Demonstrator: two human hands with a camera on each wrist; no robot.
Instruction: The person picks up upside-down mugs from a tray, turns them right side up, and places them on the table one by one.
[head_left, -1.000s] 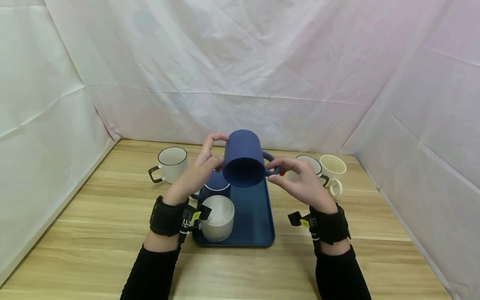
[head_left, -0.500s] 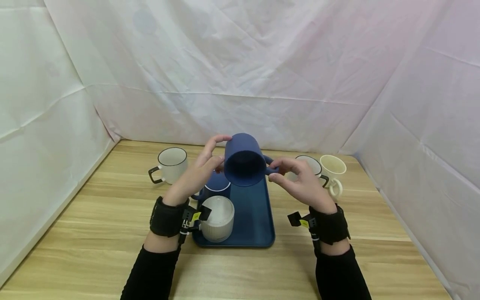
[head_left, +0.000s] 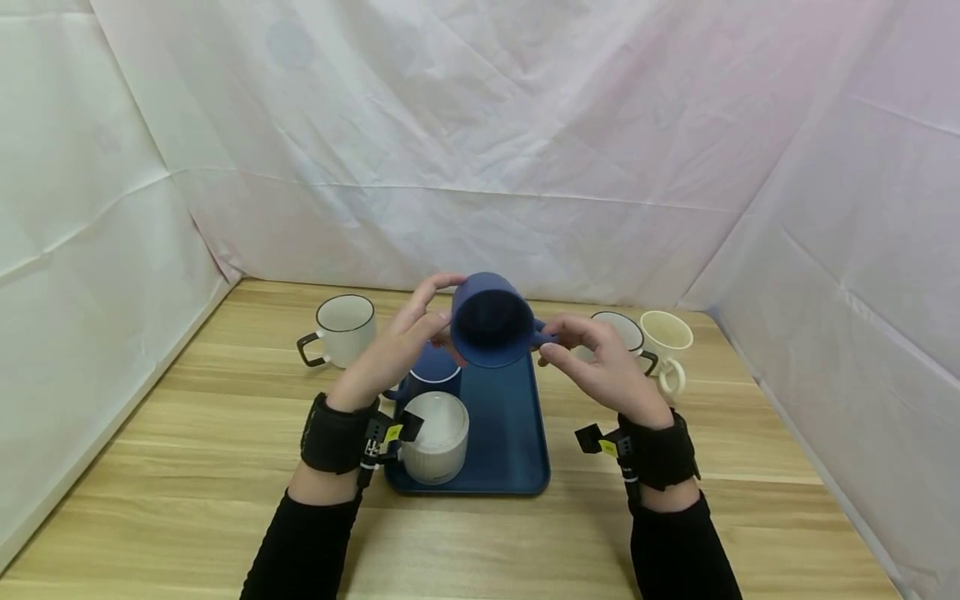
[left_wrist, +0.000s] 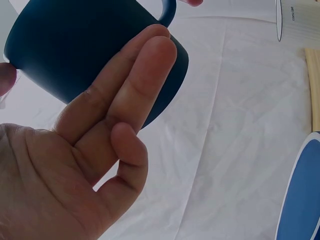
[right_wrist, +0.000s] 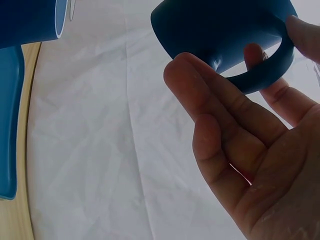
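A dark blue mug hangs in the air over the far end of a blue tray, tipped on its side with its mouth toward me. My left hand holds the mug's body between thumb and fingers; the left wrist view shows those fingers lying along the mug. My right hand pinches the handle on the mug's right side. In the right wrist view the right hand has a finger through the mug's handle.
On the tray stand a white ribbed cup and a second blue mug behind it. A white black-rimmed mug sits left on the wooden table; another black-rimmed mug and a cream mug sit right. White cloth walls surround.
The blue mug has sunk slightly and tipped further, its mouth turning more toward me. Both hands keep their hold and have barely shifted.
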